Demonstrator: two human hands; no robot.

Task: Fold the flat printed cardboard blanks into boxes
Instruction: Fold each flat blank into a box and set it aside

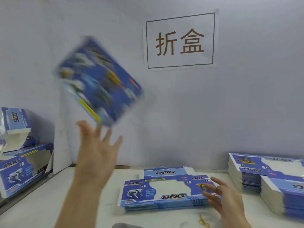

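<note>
- A yellow rubber band point(204, 221) is seen nearest, lying on the white table point(41, 209), just in front of the low stack.
- The right hand point(220, 197) is held with fingers spread and relaxed over the right end of the low stack of flat blanks point(164, 193); whether the fingertips touch the top blank cannot be told, and nothing is gripped.
- For a good next pick, it is judged that only 1 blank should be lifted, by its right edge, so that the sheets below are not dragged along.
- The left hand point(97, 150) is raised with palm open and fingers stretched upward; nothing is held in it.
- The folded box point(98, 81) is in the air just above the left fingertips, tilted and blurred, apart from the hand or barely at its tips.
- It is judged that this box is being tossed toward the finished boxes point(24, 167) piled at the left; a gentle throw is advised, so that flaps are not sprung open on landing.
- A tall stack of blanks point(266, 175) is kept at the right, well apart from the left pile.
- Farthest, a paper sign point(180, 41) with 2 characters is fixed on the wall.
</note>
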